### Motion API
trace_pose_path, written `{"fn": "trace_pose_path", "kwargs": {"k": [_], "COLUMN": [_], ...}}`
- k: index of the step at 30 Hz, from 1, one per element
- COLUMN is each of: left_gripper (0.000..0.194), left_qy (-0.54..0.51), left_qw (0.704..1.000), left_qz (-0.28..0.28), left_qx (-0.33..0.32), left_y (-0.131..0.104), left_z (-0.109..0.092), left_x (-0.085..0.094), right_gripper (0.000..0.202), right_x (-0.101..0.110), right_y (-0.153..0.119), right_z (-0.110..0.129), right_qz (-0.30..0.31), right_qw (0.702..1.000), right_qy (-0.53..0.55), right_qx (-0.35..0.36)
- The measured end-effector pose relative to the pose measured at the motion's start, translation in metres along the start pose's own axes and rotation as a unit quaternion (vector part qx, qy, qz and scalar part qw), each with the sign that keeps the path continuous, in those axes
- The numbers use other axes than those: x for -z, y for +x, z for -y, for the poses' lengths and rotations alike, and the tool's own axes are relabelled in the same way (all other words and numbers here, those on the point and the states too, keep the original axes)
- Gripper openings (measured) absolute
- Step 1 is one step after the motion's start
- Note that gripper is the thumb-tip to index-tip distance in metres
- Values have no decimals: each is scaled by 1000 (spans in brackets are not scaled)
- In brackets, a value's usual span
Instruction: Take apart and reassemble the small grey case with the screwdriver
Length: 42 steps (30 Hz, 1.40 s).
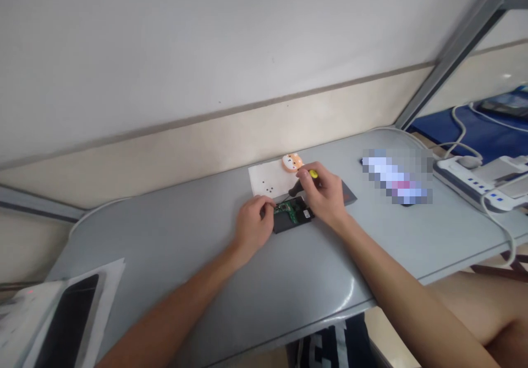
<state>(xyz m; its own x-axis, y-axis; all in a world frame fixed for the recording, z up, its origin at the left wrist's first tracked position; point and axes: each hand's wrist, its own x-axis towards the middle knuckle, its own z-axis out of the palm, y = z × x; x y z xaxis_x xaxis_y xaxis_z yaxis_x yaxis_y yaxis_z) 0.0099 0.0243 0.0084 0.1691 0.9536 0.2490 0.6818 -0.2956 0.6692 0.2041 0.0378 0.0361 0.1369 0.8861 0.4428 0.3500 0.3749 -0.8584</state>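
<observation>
An opened black electronic device [284, 222] lies on the grey table, its green circuit board [293, 212] exposed. At its left edge, my left hand [254, 222] is closed, with thumb and fingers gripping the device. My right hand [325, 195] is wrapped around a screwdriver [294, 190] with a black and yellow handle. The screwdriver slants down to the left, and its thin shaft reaches the board's upper edge; whether the tip sits in a screw is too small to tell. Behind the device, several tiny dark screws [268, 190] rest on a white paper [258, 175].
An orange and white animal-face case [292, 163] sits at the paper's back edge. A dark flat panel [349, 193] shows beyond my right hand. Farther right are a blurred-out phone [391, 178] and a white power strip [474, 181] with cables. A black phone [68, 324] lies on papers at left.
</observation>
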Motion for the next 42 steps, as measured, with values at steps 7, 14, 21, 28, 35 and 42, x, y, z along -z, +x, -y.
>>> {"fn": "trace_pose_path", "kwargs": {"k": [7,14,21,28,35,42], "left_gripper": [21,19,18,18,17,16], "left_qy": [29,45,55,49,52,48], "left_qw": [999,999,998,999,999,999], "left_qz": [3,-4,-1,8,8,5], "left_qx": [-16,-19,-9,3,0,0], "left_y": [-2,-5,-7,-3,-4,-4], "left_z": [-3,-4,-5,-11,-13,-10], "left_x": [-1,-5,-7,-9,-9,-8], "right_gripper": [26,32,36,35,37,39], "right_x": [1,-2,-12,-13,-16,-15], "right_y": [-3,17,37,19,18,18], "right_z": [5,16,24,12,12,16], "right_qz": [1,74,148,68,60,92], "right_qw": [999,996,987,993,992,989], "right_qy": [-27,-13,13,53,75,58], "right_qx": [42,41,66,86,85,100]}}
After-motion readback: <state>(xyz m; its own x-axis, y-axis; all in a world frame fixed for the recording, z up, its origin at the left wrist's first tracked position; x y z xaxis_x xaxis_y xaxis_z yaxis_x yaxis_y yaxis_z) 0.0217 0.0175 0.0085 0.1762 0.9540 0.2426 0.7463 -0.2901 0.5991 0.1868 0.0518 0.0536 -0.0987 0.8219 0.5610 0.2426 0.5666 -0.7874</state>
